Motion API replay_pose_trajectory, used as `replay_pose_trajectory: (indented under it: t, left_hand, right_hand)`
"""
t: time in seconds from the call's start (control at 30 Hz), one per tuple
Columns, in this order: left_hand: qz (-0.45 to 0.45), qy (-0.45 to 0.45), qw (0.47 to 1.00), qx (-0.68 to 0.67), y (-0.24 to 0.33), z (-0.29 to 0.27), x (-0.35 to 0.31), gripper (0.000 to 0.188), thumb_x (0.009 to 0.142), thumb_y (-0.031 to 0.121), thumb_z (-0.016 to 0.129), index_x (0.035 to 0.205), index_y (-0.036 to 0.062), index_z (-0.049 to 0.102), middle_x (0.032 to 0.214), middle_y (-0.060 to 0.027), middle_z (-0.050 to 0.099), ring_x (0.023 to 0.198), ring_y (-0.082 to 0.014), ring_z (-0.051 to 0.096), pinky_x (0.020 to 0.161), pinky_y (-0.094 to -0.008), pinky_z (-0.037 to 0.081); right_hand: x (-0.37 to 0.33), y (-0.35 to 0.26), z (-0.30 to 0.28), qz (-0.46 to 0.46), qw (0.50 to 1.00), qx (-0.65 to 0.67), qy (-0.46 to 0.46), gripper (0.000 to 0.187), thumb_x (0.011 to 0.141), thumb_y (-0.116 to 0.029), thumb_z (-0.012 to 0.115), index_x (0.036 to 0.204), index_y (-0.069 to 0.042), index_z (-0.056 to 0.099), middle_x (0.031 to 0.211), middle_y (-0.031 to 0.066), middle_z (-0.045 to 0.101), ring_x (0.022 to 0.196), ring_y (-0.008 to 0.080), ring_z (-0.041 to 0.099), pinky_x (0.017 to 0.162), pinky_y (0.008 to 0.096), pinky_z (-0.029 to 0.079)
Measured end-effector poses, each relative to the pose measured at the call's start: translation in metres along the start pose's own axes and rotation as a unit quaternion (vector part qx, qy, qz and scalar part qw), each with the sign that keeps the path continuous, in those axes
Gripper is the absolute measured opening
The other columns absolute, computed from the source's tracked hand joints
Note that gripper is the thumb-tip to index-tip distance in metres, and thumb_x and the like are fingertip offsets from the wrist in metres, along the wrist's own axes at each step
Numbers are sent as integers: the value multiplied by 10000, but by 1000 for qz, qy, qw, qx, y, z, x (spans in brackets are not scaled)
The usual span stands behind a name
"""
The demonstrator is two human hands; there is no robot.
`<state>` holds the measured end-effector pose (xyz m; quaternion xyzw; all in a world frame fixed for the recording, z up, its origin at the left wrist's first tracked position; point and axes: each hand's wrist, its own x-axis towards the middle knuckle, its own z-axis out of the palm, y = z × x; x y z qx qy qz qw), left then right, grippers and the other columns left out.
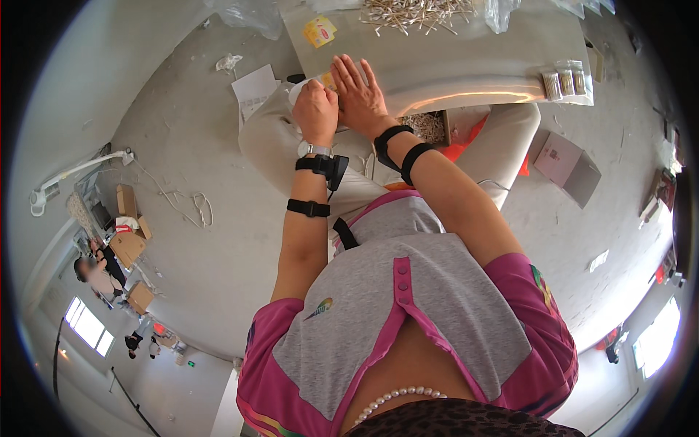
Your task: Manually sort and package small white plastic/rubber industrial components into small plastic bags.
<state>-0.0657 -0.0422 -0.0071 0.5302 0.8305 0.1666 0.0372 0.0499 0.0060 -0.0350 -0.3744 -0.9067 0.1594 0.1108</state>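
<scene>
My left hand (315,113) is closed in a fist at the near left corner of the metal-topped table (437,65). A white, rounded thing (295,92) shows at the outer side of that fist; its kind is mostly hidden by the fingers. Right beside it, my right hand (359,95) lies with its fingers stretched out over the table edge. A yellow label (329,80) peeks out between the two hands. More yellow labels (319,31) lie farther back on the table's left side. A loose heap of cotton swabs (419,11) is spread at the far edge.
Several small clear tubs of swabs (564,81) stand at the table's right corner. Under the table is a box of swabs (426,129) beside red plastic. A sheet of paper (255,89) and an open carton (568,169) lie on the floor. Other people are far left.
</scene>
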Motion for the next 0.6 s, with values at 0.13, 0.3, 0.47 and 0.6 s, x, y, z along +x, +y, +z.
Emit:
replay_pose_trajectory:
  t: [0.13,0.3,0.47,0.6]
  left_hand:
    - [3,6,1000,-18,1,0,-2,116,837,110,688,881,41,606,845,-145,673,792,-383,668,685,-494,536]
    - [41,36,996,-75,-14,5,-4,119,851,107,697,902,48,606,861,-139,657,808,-368,649,698,-472,527]
    - [78,234,968,-58,-34,6,-2,178,907,165,714,988,38,618,961,-138,634,863,-321,630,745,-421,526]
    - [-301,163,877,-337,-69,38,-9,480,999,345,677,1243,-33,508,1168,-171,579,1056,-264,592,958,-383,469]
  right_hand:
    - [0,-11,5,3,1000,-25,4,734,949,-413,516,1547,-15,367,1657,118,296,1568,240,184,1273,498,75]
    - [2,-27,7,19,997,-78,-20,740,951,-389,511,1561,-9,336,1666,127,265,1574,255,158,1273,506,34]
    - [2,-21,6,26,999,15,-11,822,931,-451,556,1575,-4,307,1675,130,239,1578,259,139,1272,507,20]
    - [5,-27,4,25,999,7,-30,904,924,-525,584,1594,-8,267,1682,133,216,1581,254,110,1271,514,26]
